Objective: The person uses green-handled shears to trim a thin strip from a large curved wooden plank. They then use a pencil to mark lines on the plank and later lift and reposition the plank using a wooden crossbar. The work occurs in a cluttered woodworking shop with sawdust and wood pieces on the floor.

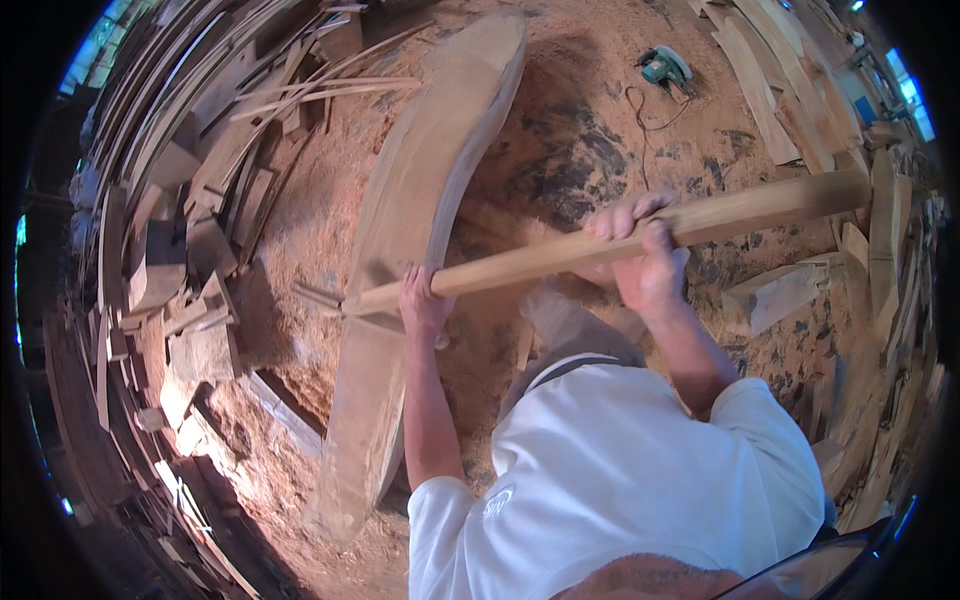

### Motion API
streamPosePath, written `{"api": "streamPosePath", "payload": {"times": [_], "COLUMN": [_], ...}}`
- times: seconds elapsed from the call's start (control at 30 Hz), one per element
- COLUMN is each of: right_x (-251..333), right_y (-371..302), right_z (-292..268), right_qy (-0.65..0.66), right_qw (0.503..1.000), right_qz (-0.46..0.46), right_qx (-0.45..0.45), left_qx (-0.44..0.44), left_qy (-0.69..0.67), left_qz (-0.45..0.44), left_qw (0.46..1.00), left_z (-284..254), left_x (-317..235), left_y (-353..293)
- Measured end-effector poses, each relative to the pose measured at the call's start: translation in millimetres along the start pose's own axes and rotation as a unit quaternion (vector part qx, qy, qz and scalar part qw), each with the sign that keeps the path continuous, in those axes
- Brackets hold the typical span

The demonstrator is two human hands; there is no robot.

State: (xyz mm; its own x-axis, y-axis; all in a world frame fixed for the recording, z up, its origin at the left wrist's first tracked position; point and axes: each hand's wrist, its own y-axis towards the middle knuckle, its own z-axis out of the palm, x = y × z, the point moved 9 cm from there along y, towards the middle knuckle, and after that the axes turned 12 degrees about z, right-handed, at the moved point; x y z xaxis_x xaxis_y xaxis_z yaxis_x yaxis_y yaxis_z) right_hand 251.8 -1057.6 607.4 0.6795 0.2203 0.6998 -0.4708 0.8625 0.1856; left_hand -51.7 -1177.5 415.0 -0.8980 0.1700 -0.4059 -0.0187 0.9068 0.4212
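A long, squared wooden beam (540, 258) runs across in front of my body, its right part raised toward me and looking thicker. My left hand (424, 300) is closed round the beam near its left end. Farther right, my right hand (645, 250) grips the same beam, fingers over the far edge and thumb on the near side. Under the beam's left end lies a long, curved, thick wooden slab (415, 170), stretching from far to near. Whether the beam's end rests on the slab or hovers over it, I cannot tell.
A green handheld circular saw (665, 68) with its cord lies on the sawdust-covered floor (580, 130) at the far right. Offcuts and planks (205, 250) are heaped along the left. More boards (765, 80) line the right side, with a wood block (785, 297) nearby.
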Motion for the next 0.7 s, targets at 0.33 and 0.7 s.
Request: {"api": "streamPosePath", "payload": {"times": [0.33,0.7], "right_x": [33,44], "right_y": [167,351], "right_z": [-148,-386], "right_qy": [0.081,-0.164], "right_qw": [0.968,0.871], "right_qz": [-0.014,0.063], "right_qx": [-0.236,-0.458], "left_qx": [0.115,0.285], "left_qy": [-0.041,-0.099], "left_qz": [-0.086,-0.212], "left_qw": [0.989,0.93], "left_z": [103,246], "left_x": [99,201], "left_y": [96,169]}}
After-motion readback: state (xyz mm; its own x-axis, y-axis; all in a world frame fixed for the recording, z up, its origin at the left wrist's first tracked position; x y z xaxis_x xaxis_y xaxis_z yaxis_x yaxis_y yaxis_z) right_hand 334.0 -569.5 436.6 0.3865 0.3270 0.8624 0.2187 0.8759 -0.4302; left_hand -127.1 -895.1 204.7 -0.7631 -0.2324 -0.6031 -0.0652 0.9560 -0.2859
